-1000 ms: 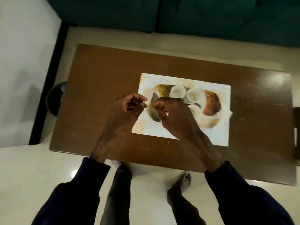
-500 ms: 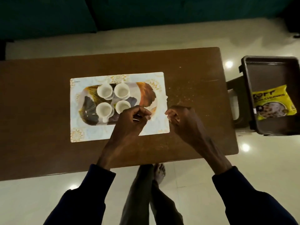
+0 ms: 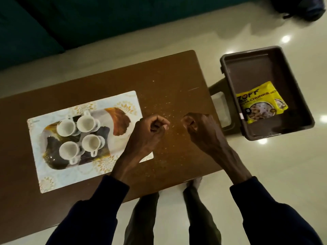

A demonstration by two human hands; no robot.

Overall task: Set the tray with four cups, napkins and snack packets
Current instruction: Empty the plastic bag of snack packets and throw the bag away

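A tray [image 3: 116, 119] with a leaf pattern lies on a white placemat [image 3: 53, 177] on the brown table [image 3: 168, 76]. Several white cups [image 3: 86, 123] stand close together on the tray's left half. My left hand [image 3: 150, 135] hovers over the mat's right edge with its fingers curled shut and nothing in them. My right hand [image 3: 200, 128] is a fist over the bare table, right of the left hand. A yellow snack packet [image 3: 260, 105] lies in a dark brown bin [image 3: 228, 68] beyond the table's right end.
The bin rests on a low stool [image 3: 217, 96] on the pale tiled floor. A dark green sofa [image 3: 53, 23] runs along the far side of the table. Crumbs speckle the tabletop near my hands. My legs and feet show below the table's near edge.
The view has swung right, bringing the bin and snack packet into sight. Both hands have left the tray and moved right over the table, fingers still curled.
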